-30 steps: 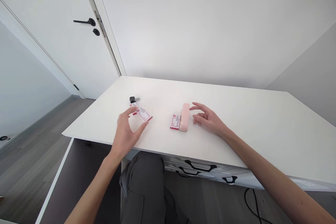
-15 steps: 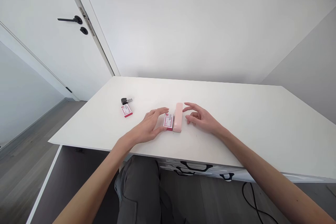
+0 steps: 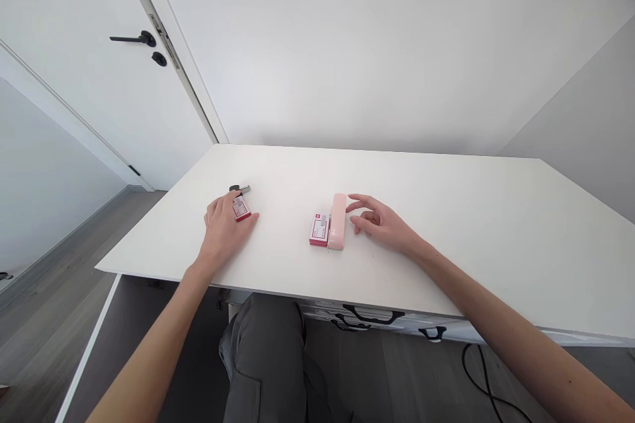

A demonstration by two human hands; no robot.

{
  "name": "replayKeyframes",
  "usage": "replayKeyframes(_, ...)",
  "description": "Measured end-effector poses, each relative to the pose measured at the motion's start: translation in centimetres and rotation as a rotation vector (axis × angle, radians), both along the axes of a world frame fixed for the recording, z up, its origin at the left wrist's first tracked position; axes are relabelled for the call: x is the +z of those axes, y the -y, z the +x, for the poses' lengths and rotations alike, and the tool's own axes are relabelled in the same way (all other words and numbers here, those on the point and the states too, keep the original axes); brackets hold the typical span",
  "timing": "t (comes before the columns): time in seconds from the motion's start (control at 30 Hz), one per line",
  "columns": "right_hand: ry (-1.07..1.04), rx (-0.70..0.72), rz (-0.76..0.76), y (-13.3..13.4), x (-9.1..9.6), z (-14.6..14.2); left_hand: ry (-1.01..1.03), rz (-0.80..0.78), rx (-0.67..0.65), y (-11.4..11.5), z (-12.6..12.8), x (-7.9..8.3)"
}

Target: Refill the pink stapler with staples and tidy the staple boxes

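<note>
My left hand [image 3: 221, 227] lies on the white table [image 3: 446, 225] at the left. Its fingers and thumb curl around a small red and white box [image 3: 241, 209] that rests on the tabletop. Just behind that box is a small black and silver object [image 3: 239, 190]. Near the middle, a pink stapler [image 3: 338, 230] lies with a second red and white box [image 3: 319, 230] tight against its left side. My right hand [image 3: 380, 223] hovers just right of the stapler with its fingers spread, holding nothing, its fingertips close to the stapler.
A white door with a black handle [image 3: 133, 39] stands at the back left. My grey-trousered legs [image 3: 268, 357] are under the table's near edge, along with clear bins with black handles [image 3: 370, 314] and a black cable [image 3: 476, 377].
My left hand set a red and white box beside the stapler, then swung back left onto the other box. The right hand has barely moved.
</note>
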State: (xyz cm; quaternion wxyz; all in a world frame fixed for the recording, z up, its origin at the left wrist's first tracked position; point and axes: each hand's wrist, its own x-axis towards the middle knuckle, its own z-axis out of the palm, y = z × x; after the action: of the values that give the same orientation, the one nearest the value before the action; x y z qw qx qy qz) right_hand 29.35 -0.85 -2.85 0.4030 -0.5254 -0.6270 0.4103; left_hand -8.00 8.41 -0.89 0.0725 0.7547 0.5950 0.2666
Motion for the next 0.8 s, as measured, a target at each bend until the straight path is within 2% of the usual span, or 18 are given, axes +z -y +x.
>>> replayKeyframes(0.13,0.004,-0.012,-0.006,0.1,0.1,-0.1,-0.052,-0.017,-0.028,0.3,-1.0,0.0)
replayKeyframes(0.5,0.011,-0.008,-0.009,0.1,0.2,-0.1,-0.090,-0.095,-0.172,0.8,-1.3,0.7)
replayKeyframes(0.67,0.011,0.005,-0.013,0.1,0.1,0.0,0.001,-0.114,-0.232,1.5,0.3,1.6)
replayKeyframes(0.8,0.013,0.001,-0.002,0.1,0.1,0.1,-0.104,-0.051,-0.242,2.1,1.2,2.6)
